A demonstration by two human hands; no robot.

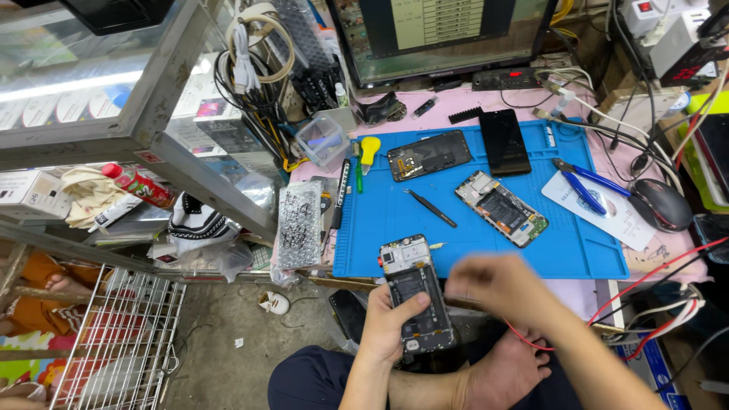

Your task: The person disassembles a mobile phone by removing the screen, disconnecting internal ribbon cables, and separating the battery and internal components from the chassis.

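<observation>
Grip check: left hand [391, 323] clamps opened phone [416, 296] by its edges, right hand [497, 287] motion-blurred beside it, fingers unreadable; steady the phone against the blue mat [471, 243].

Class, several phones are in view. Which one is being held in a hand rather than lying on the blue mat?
The opened phone, gripped by the left hand below the blue mat's near edge; the others lie on it.
</observation>
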